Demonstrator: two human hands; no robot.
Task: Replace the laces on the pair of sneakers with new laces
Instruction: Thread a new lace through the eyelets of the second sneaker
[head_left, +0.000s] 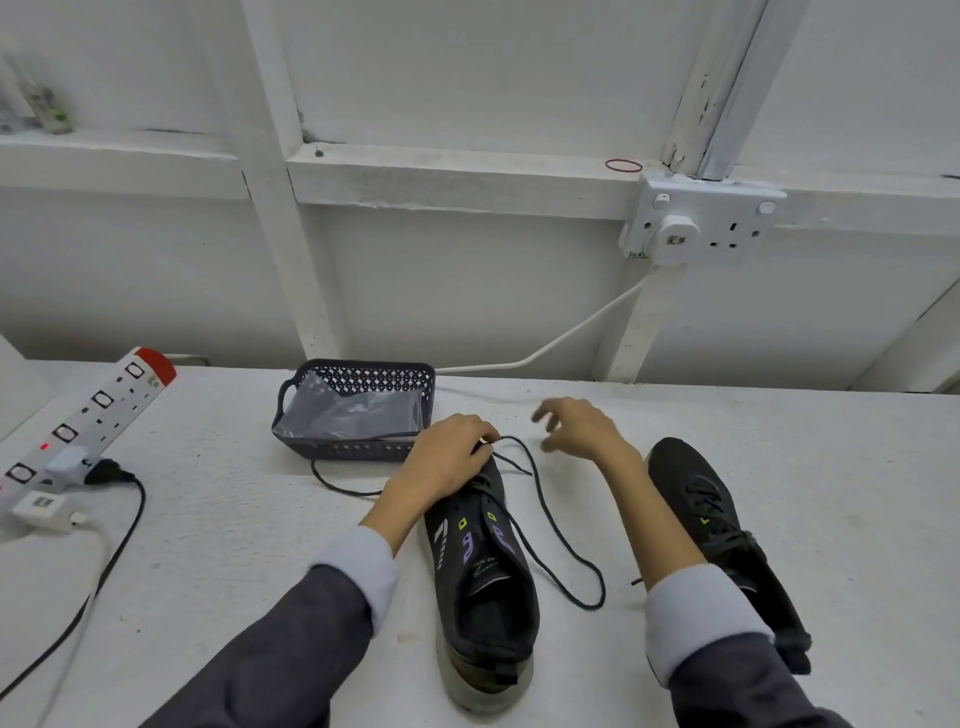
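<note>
A black sneaker (485, 577) with purple and green eyelet tabs lies in the middle of the white table, toe pointing away from me. My left hand (447, 460) rests on its toe and pinches a dark lace (558, 535) near the front eyelets. The lace loops loosely to the right of the shoe; another stretch curves left toward the basket. My right hand (576, 426) hovers above the table beyond the lace, fingers spread, holding nothing. A second black sneaker (722, 525), still laced, lies on the right, partly hidden by my right forearm.
A dark plastic basket (358, 449) holding a clear plastic bag stands just behind the left hand. A white power strip (88, 421) with plugs and cables lies at the left. A wall socket (701, 223) and its white cable are behind the table.
</note>
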